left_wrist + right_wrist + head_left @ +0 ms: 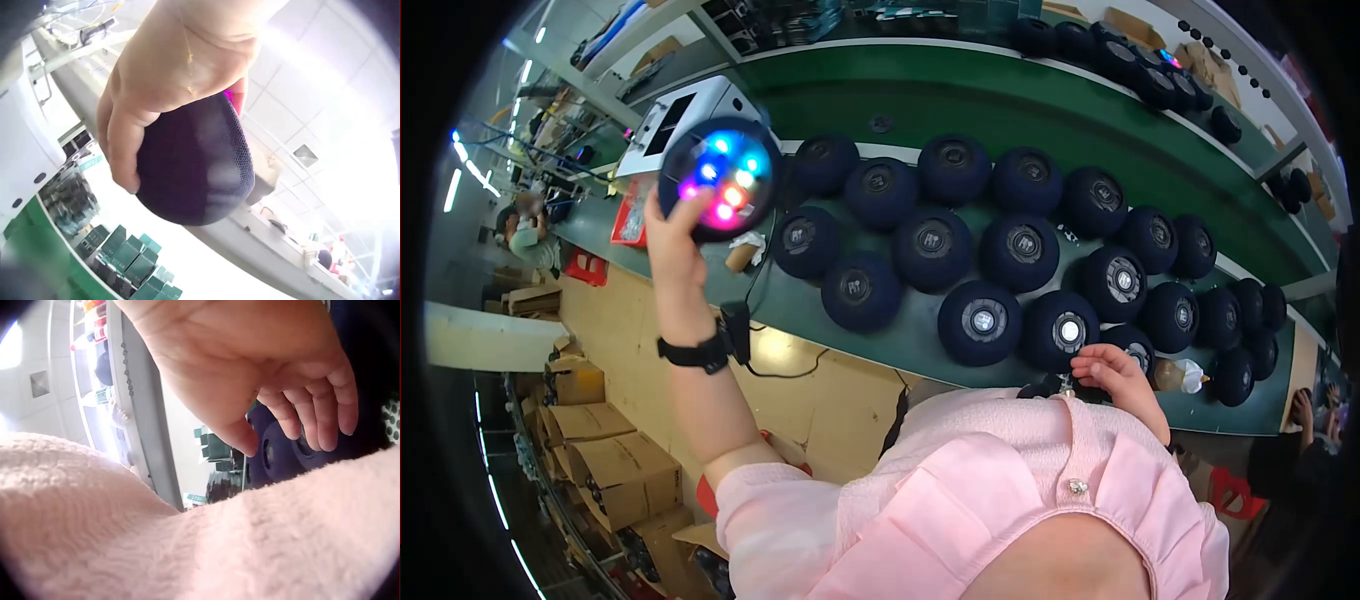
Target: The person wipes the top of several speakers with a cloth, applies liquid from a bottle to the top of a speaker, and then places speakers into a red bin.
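Observation:
At the upper left of the head view, the left hand [675, 245] grips a round dark speaker [722, 180] whose face glows with several coloured lights. The left wrist view has that hand [169, 69] wrapped over the speaker's dark mesh body [194, 162], raised off the table. Beside the front edge of the table, the right hand [1122, 378] is held near the person's front, fingers loosely bent and holding nothing. It lies just right of a speaker [1060, 330] with a bright white centre; contact cannot be told. In the right wrist view the hand [275, 375] hangs with relaxed fingers.
Rows of dark round speakers [933, 248] cover the green table [825, 345]. A white machine [690, 115] and a red bin [630, 215] stand at the left. A shelf behind holds more speakers [1115, 55]. A small bottle [1180, 376] is at the right; cardboard boxes [625, 475] are lower left.

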`<state>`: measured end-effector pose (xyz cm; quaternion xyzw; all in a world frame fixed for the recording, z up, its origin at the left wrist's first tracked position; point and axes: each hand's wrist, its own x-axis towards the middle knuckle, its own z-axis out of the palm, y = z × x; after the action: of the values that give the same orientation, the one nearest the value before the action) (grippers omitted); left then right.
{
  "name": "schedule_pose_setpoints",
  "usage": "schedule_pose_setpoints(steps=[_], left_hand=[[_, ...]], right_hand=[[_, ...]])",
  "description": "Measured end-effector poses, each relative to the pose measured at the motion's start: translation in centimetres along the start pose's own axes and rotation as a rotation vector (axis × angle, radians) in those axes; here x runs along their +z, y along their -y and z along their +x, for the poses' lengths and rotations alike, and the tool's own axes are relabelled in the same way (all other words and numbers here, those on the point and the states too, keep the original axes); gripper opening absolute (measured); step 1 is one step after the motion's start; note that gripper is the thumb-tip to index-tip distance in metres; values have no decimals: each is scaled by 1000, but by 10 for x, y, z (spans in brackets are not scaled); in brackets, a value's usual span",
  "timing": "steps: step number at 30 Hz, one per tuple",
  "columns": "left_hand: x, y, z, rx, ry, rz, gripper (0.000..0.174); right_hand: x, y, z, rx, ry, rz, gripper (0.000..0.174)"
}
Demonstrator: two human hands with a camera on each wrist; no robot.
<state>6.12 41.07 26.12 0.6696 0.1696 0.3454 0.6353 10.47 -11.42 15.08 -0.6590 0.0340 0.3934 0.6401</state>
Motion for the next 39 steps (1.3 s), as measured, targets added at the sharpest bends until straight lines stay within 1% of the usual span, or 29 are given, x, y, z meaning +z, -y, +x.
schedule_pose_setpoints(steps=[2,4,5,6,8,9,11,12,14,15,16,18,19,20,21,22,23,24,25,27,28,30,31,33,34,36,37,38,39], left_hand=[[-9,27,-30,139,-253,351,71],[-22,47,-54,195,-400,1020,85],[-19,57,-69,192,-459,1219,89],[-20,72,-79,131,-496,1355,85],[-8,88,-100,-97,-460,1499,85],[-10,103,-107,-100,-458,1501,85],[-17,143,-121,-62,-374,1720,86],[-19,158,-126,-62,-370,1723,86],[-24,186,-138,14,-297,1785,87],[-29,202,-146,12,-302,1738,82],[-30,207,-153,6,-286,1741,82],[-24,217,-166,206,-251,1527,75],[-23,220,-172,190,-209,1508,65],[-27,223,-172,324,-190,1465,60],[-28,222,-168,376,-180,1325,57],[-20,207,-164,270,-152,1428,56],[-21,204,-157,326,-137,1496,54],[-13,187,-153,250,-90,1573,54],[-11,180,-149,247,-37,1571,54],[-22,194,-144,285,-32,1494,53],[-32,202,-142,374,-25,1354,53],[-33,195,-147,428,-128,1392,48],[-34,190,-154,421,-106,1398,48],[-22,184,-170,379,-221,1342,38],[-10,185,-176,382,-204,1340,38],[10,179,-197,79,-73,884,29],[21,179,-207,56,-26,823,26],[34,182,-218,33,10,766,24],[46,184,-229,-13,61,693,22]], right_hand=[[0,-10,1,12,29,26,27],[1,-19,1,26,54,54,27],[0,-23,1,68,75,43,27],[-1,-27,0,110,94,31,27],[-5,-32,-1,116,116,47,27],[-7,-33,-2,116,98,33,27],[-6,-31,-6,111,61,22,25],[-7,-32,-6,115,60,24,25],[-9,-36,-7,116,31,27,24],[-8,-35,-9,127,29,17,24],[-7,-35,-9,140,23,21,24],[-10,-39,-12,151,27,60,25],[-11,-42,-11,160,3,60,25],[-8,-40,-12,159,-11,46,26],[-10,-42,-14,159,-22,64,26],[-12,-48,-14,125,-17,69,26],[-14,-48,-16,128,-15,80,25],[-17,-51,-17,142,-40,94,24],[-18,-51,-20,144,-68,119,25],[-28,-64,-23,90,-93,121,23],[-33,-68,-26,77,-95,128,23],[-41,-76,-35,77,-130,183,22],[-46,-79,-40,73,-154,223,22],[-61,-90,-51,94,-172,280,21],[-70,-96,-56,101,-178,329,21],[-90,-117,-58,101,-385,313,25],[-103,-132,-56,111,-459,302,24],[-107,-136,-55,136,-560,270,21],[-110,-140,-54,146,-573,268,21]])
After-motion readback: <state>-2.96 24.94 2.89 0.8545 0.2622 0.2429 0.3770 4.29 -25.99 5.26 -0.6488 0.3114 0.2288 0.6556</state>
